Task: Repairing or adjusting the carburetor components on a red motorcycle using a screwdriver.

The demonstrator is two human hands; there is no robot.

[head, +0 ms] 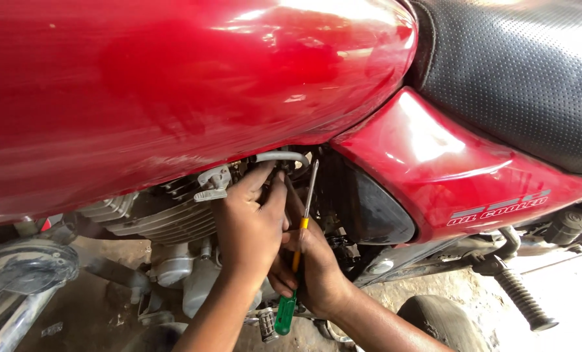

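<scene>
Dusty concrete floor (102, 306) shows along the bottom of the frame, under a red motorcycle that fills nearly the whole view. Its glossy red fuel tank (174, 85) spans the upper left and centre, a black dimpled seat (519, 72) sits in the upper right, and a red side panel (447, 169) slopes down at centre right. Below the tank, left of centre, the finned grey engine (154, 218) is visible, and a black ribbed footrest (522, 296) juts out at lower right.

Both arms come up from the bottom centre of the frame into the gap under the tank. The left hand (248, 225) reaches upward with its fingers curled round a small dark part just beneath a bent grey metal tube (281, 156); what exactly it pinches is hidden by the fingers. The right hand (317, 270), just right of it and touching it, is closed around a screwdriver (297, 261). The tool stands nearly upright in the middle of the frame: its green handle end pokes out below the hand, a yellow band shows above the fingers, and the thin steel shaft rises to a tip close under the tank's edge, beside the grey tube.
</scene>
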